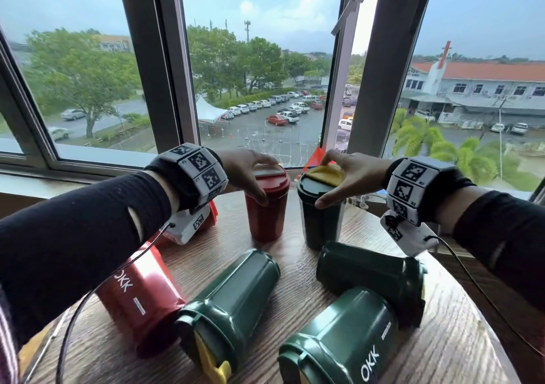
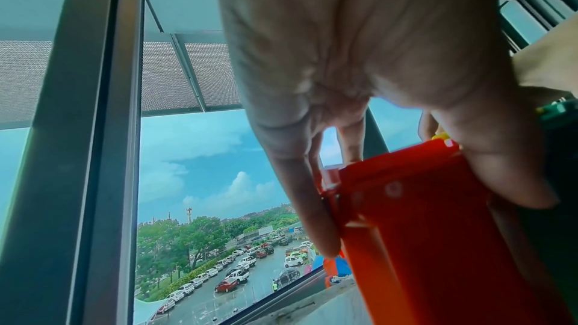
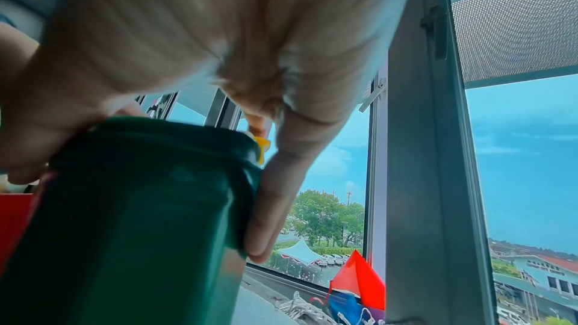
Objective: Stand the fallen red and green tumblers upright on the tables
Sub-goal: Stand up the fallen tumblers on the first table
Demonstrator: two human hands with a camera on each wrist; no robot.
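Note:
Two tumblers stand upright at the far side of the round wooden table (image 1: 460, 339). My left hand (image 1: 253, 177) grips the red tumbler (image 1: 267, 215) from above by its lid; in the left wrist view the fingers (image 2: 322, 231) curl round the red tumbler (image 2: 437, 256). My right hand (image 1: 327, 180) grips the top of the green tumbler (image 1: 320, 224), over its yellow flap; the green tumbler (image 3: 140, 206) fills the right wrist view. A red tumbler (image 1: 141, 298) and three green ones (image 1: 233, 298) (image 1: 374, 280) (image 1: 339, 342) lie on their sides nearer me.
Another red object (image 1: 211, 217) shows behind my left wrist, mostly hidden. The window sill (image 1: 88, 177) and window frame stand right behind the table. Cables (image 1: 67, 324) hang from both wrists across the table edges.

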